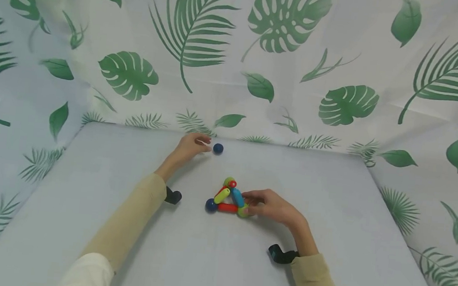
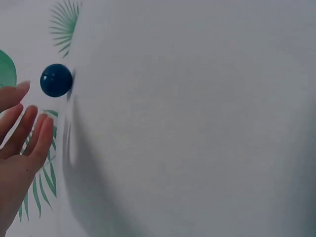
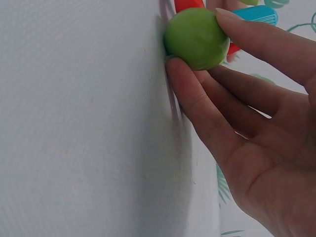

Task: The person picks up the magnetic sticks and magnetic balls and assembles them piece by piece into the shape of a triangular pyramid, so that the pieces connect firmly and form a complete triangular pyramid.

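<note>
A loose dark blue ball (image 1: 218,149) sits on the table near its back edge. Beside it, the left hand (image 1: 192,148) has loosely bent fingers with nothing between them, and a small gap to the ball (image 2: 56,80) shows in the left wrist view. The right hand (image 1: 270,205) pinches a green ball (image 3: 197,38) between its fingertips. That ball forms the near right corner of a triangle of rods and balls. A red rod (image 1: 228,208) links it to a blue ball (image 1: 211,205), while a light blue rod (image 1: 238,198) runs up toward another green ball (image 1: 229,181).
A yellow-green rod (image 1: 222,196) lies along the triangle's left side, with a red rod end (image 1: 232,184) near the top corner. Black wrist cameras (image 1: 173,196) hang under both forearms. A white leaf-printed curtain (image 1: 218,83) stands behind the white table (image 1: 311,182).
</note>
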Available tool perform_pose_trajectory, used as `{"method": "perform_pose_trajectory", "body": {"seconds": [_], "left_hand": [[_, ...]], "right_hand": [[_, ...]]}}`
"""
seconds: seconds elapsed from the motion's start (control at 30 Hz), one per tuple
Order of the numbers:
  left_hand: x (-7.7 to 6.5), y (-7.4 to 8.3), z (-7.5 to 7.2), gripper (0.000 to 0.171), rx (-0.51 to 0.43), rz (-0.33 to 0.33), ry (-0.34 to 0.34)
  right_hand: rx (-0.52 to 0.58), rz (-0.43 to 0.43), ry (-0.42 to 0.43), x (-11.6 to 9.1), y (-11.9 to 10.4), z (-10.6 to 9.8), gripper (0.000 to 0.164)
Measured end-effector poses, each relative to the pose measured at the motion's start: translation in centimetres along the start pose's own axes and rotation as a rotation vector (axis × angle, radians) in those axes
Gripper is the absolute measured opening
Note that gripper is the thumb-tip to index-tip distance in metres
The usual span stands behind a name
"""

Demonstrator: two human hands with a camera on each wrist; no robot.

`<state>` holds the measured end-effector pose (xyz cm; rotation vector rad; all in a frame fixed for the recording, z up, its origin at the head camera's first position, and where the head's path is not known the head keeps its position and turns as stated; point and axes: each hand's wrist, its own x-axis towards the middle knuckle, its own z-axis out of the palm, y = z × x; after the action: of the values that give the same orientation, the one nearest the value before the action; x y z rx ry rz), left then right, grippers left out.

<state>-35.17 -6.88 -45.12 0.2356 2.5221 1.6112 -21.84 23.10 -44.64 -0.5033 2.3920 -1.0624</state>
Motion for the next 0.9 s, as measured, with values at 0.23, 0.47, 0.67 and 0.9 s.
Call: {"method": "perform_pose_trajectory", "body": {"seconds": [0.23, 0.47, 0.67, 0.9], "left_hand": [[1.5, 0.1, 1.0, 0.045, -0.033, -0.013, -0.012], [2.4, 0.0, 2.8, 0.040, 0.063, -0.006, -0.007], [2.2, 0.1, 3.1, 0.036, 0.099, -0.018, 0.011], [1.7, 0.3, 3.1, 0.036, 0.098, -0.018, 0.011]], "right_hand": [[0.004, -0.013, 0.000, -0.1, 0.3, 0.0, 0.053], [0.020, -0.007, -0.005, -0.2, 0.3, -0.1, 0.056], [0.035, -0.007, -0.015, -0.1, 0.2, -0.1, 0.055], [0.034, 0.022, -0.010, -0.3, 0.2, 0.0, 0.055]]}}
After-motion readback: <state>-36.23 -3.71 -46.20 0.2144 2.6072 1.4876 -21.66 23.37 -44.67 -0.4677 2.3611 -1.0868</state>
